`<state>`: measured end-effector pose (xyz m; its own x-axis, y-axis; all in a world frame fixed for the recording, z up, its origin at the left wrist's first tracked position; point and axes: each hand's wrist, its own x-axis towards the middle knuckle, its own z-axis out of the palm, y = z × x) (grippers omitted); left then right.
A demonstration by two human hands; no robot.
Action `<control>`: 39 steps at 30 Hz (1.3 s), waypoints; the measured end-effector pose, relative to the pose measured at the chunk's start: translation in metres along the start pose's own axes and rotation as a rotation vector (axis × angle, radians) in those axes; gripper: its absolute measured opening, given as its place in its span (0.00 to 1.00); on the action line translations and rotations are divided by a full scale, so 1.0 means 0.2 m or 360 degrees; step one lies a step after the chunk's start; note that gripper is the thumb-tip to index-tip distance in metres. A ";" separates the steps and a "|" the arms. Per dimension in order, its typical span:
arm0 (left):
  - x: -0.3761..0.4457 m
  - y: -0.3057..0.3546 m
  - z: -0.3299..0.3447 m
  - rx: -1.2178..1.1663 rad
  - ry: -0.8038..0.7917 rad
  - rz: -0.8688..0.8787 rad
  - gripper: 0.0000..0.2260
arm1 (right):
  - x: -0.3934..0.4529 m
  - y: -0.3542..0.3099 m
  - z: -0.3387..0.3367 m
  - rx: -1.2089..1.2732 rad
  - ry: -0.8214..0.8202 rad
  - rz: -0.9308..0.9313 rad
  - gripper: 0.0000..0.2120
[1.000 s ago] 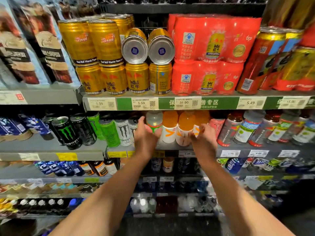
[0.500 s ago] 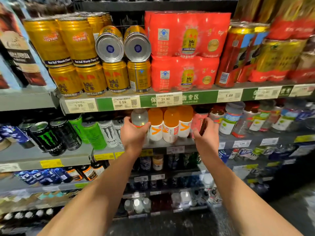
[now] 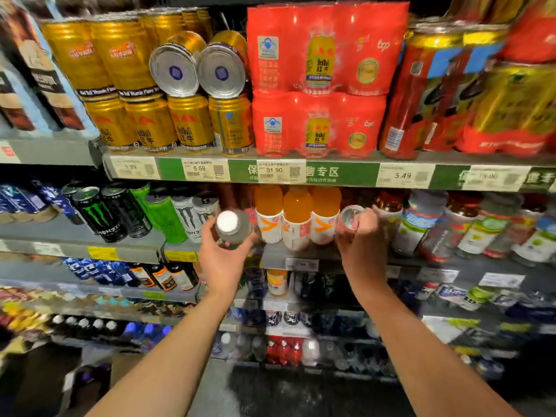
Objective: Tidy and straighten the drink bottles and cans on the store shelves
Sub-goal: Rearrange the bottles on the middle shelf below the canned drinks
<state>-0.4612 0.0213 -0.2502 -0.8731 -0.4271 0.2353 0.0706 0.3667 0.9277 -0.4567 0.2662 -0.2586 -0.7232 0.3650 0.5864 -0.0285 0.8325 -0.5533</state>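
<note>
My left hand (image 3: 224, 257) grips a clear bottle with a white cap (image 3: 232, 226), tipped so its cap faces me, just left of three orange bottles (image 3: 296, 218) on the middle shelf (image 3: 272, 256). My right hand (image 3: 359, 240) grips a can (image 3: 350, 217) whose silver end points toward me, right of the orange bottles. Both items sit at the shelf's front edge. Above, two gold cans (image 3: 197, 67) lie on their sides atop upright gold cans (image 3: 168, 127).
Red multipacks (image 3: 322, 82) fill the upper shelf, with tall red and gold cans (image 3: 445, 88) to their right. Black, green and white energy cans (image 3: 135, 212) stand left of my hands. Labelled bottles (image 3: 469, 227) stand to the right. Lower shelves hold more drinks.
Both hands have pulled their items forward from the row: the clear bottle now tips cap-first toward me and a can's silver end shows in my right hand. The view has shifted slightly.
</note>
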 end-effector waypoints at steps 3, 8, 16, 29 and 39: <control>-0.03 -0.01 -0.02 -0.0075 0.0142 -0.0025 0.31 | 0.00 0.02 -0.03 0.0217 -0.0055 0.0126 0.23; -0.05 0.03 -0.08 -0.0339 0.0256 -0.0050 0.28 | 0.06 0.06 -0.02 0.0240 -0.0009 0.0236 0.26; 0.00 -0.04 -0.25 -0.0523 0.0203 -0.0075 0.24 | -0.03 -0.16 -0.22 0.0284 0.0079 0.0293 0.20; 0.20 -0.23 -0.57 -0.0417 -0.0140 -0.0063 0.23 | -0.18 -0.86 0.11 0.0604 -0.0333 0.0329 0.25; 0.26 -0.36 -0.74 -0.0317 -0.0315 -0.0103 0.27 | -0.07 -1.08 0.48 0.0027 -0.0536 0.0284 0.25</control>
<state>-0.4402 -0.1490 -0.2619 -0.9547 -0.2674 0.1308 0.0880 0.1662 0.9822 -0.5064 0.0404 -0.2039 -0.9040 0.3439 0.2539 0.1092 0.7601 -0.6406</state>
